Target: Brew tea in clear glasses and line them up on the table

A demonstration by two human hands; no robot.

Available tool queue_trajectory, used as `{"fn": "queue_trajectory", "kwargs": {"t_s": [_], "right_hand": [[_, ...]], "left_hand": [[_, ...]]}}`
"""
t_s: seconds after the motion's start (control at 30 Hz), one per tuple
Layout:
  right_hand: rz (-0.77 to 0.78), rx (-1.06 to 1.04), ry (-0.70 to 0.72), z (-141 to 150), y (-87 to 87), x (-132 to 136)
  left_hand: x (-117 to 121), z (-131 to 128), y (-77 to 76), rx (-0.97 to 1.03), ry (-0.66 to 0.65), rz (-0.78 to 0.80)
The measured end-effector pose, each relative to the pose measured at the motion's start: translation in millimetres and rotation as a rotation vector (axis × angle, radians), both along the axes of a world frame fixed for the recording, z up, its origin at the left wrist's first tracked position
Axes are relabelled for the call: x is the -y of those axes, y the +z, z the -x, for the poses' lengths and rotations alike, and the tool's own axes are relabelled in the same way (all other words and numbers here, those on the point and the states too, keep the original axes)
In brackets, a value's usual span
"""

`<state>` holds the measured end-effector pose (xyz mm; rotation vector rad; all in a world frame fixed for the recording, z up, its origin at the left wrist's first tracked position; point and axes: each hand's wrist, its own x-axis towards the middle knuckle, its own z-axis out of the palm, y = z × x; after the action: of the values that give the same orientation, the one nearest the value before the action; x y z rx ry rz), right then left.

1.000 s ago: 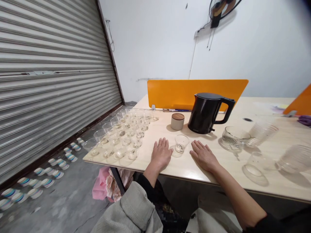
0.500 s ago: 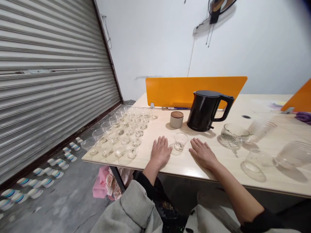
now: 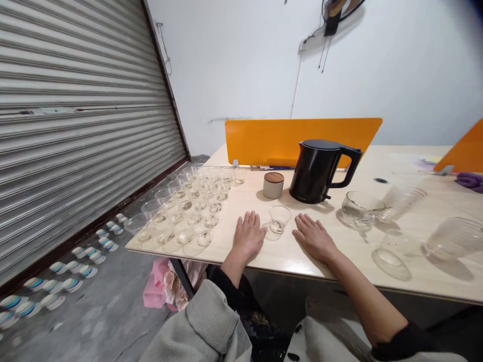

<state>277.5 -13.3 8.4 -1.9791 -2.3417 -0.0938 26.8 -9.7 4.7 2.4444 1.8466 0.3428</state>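
Your left hand (image 3: 249, 236) and right hand (image 3: 314, 239) lie open and flat, unmoved since earlier, flanking a clear, tapered plastic cup (image 3: 279, 219) holding dark bits; similarly filled cups (image 3: 186, 204) stand left of it.

1. A pale, wood-toned counter (image 3: 279, 260) had a straight front edge.
2. On its left stood close rows of clear, round plastic cups (image 3: 185, 204).
3. Toward the back, a black, jug-shaped kettle (image 3: 312, 173) stood beside a round, grey canister (image 3: 273, 188) with a wooden lid (image 3: 274, 177).
4. A single clear, tapered plastic cup (image 3: 277, 225) stood between the left hand (image 3: 249, 235) and right hand (image 3: 314, 238), both lying palm-down.
5. Farther right were a ribbed, clear bowl (image 3: 353, 206) and stacked clear cups (image 3: 455, 239) lying tipped.
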Motion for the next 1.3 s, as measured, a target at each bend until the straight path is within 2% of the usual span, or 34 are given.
{"fn": "queue_trajectory", "kwargs": {"t_s": [0.77, 1.03, 1.3], "right_hand": [[0.000, 0.006, 0.010, -0.6, -0.5, 0.2], [0.019, 0.007, -0.006, 2.2, 3.7, 1.4], [-0.008, 0.003, 0.006, -1.1, -1.3, -1.2]], "left_hand": [[2.1, 0.1, 6.1, 0.013, -0.002, 0.032], [1.6, 0.6, 2.6, 0.009, -0.004, 0.001], [0.2, 0.1, 0.4, 0.024, -0.001, 0.000]]}}
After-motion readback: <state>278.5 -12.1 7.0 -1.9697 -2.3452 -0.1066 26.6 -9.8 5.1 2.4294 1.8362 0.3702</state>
